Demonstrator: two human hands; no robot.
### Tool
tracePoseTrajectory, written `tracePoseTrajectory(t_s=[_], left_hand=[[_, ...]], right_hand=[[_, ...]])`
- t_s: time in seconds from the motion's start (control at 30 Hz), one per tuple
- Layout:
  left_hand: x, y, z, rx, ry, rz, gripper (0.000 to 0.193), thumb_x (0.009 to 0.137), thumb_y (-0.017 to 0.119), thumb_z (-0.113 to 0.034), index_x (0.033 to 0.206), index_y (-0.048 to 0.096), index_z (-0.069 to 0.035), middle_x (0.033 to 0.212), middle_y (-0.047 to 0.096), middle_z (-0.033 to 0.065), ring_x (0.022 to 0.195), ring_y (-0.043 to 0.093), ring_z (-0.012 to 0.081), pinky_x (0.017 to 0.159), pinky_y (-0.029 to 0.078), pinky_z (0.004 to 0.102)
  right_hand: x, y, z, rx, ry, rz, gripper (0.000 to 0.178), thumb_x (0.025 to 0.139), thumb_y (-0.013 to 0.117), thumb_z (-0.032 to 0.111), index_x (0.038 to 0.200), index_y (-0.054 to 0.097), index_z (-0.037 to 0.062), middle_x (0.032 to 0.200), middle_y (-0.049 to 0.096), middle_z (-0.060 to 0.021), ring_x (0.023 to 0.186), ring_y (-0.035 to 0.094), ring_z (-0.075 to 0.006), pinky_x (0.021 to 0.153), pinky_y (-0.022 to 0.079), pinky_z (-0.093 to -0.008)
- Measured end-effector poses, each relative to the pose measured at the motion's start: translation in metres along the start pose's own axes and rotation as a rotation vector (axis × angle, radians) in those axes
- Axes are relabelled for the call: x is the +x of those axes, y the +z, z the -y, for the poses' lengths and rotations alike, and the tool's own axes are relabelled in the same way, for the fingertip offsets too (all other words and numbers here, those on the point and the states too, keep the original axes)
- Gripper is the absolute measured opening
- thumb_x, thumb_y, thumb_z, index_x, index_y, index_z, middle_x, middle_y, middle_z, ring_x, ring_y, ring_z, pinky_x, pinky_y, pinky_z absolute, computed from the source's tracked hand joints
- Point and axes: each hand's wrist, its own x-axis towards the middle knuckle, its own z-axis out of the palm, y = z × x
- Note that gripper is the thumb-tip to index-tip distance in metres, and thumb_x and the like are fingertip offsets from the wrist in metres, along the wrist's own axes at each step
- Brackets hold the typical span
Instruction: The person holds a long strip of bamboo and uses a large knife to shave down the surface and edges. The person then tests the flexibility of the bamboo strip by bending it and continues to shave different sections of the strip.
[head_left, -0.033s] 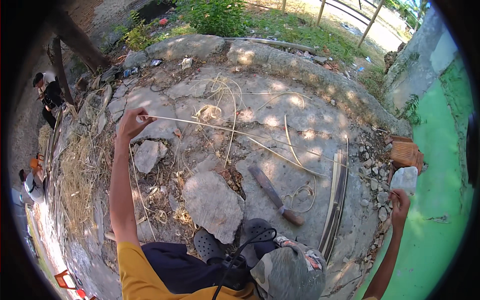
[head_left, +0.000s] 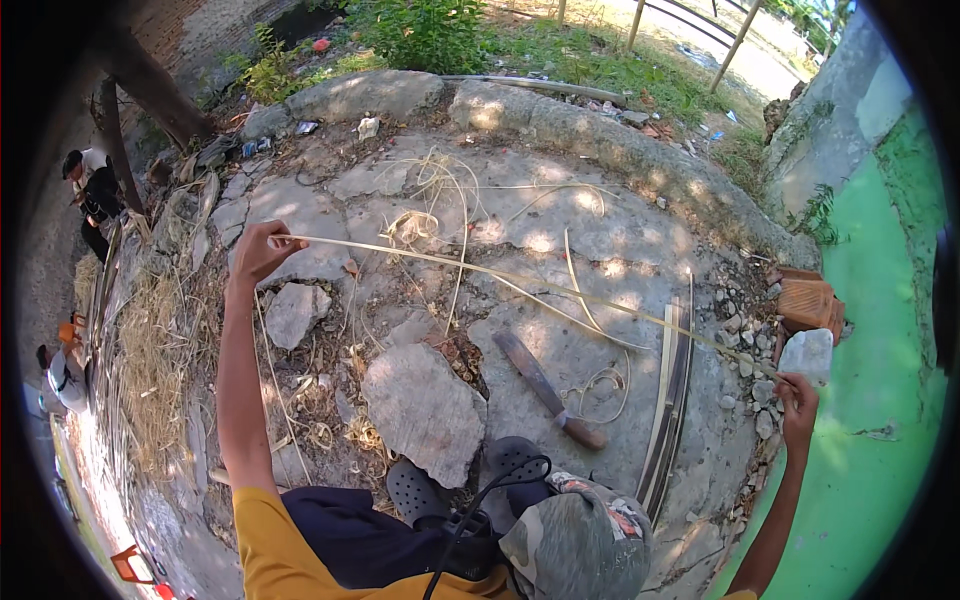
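A long, thin pale strip (head_left: 430,257), like split bamboo, stretches between my two hands above the stone ground, slanting down to the right. My left hand (head_left: 262,252), arm reaching far forward, pinches its left end. At the right, beside the green wall, my right hand (head_left: 797,405) pinches the other end between thumb and fingers. Below the strip lies a machete (head_left: 530,372) with a dark blade and wooden handle. Right of it is a bundle of long split strips (head_left: 668,400), some pale, some dark. A curled thin strip (head_left: 605,385) rests near the machete.
A flat broken slab (head_left: 425,405) lies before my shoes. Thin shavings (head_left: 415,228) and a straw heap (head_left: 155,370) are scattered left and ahead. Bricks (head_left: 808,302) and rubble border the green wall (head_left: 880,330). Two people (head_left: 95,195) are at the far left.
The strip shows broader and brighter, and its right part can now be followed to my right hand. Both hands stay almost in place, still pinching.
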Motion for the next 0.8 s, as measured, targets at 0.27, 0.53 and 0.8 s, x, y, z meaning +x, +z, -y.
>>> tracePoseTrajectory(t_s=[0.27,0.53,0.8], left_hand=[[-0.007,-0.019,-0.037,-0.356,-0.065,0.059,0.030,0.072,0.093,-0.026,0.079,0.075,-0.004,0.064,0.067,0.0012,0.059,0.058,0.0055,0.053,0.043,0.0250],[-0.002,0.023,-0.102,-0.254,-0.137,-0.294,0.036,0.080,0.088,-0.032,0.072,0.070,-0.001,0.052,0.047,-0.0051,0.053,0.038,0.0041,0.048,0.026,0.0258],[0.004,0.052,-0.131,-0.204,-0.243,-0.376,0.050,0.081,0.084,-0.048,0.071,0.069,-0.001,0.052,0.049,-0.0013,0.052,0.039,0.0067,0.050,0.031,0.0290]], right_hand=[[0.023,-0.034,-0.041,0.139,0.118,0.020,0.033,0.098,0.067,0.015,0.127,0.066,-0.0010,0.102,0.073,-0.0071,0.089,0.066,-0.0113,0.081,0.051,-0.0260],[0.044,0.038,-0.053,0.200,0.106,-0.344,0.027,0.100,0.066,0.013,0.124,0.069,0.0008,0.110,0.073,-0.0068,0.096,0.065,-0.0118,0.087,0.051,-0.0267],[0.037,0.109,-0.050,0.264,0.198,-0.423,0.027,0.102,0.063,0.015,0.121,0.069,-0.0027,0.107,0.075,-0.0064,0.097,0.066,-0.0106,0.086,0.051,-0.0252]])
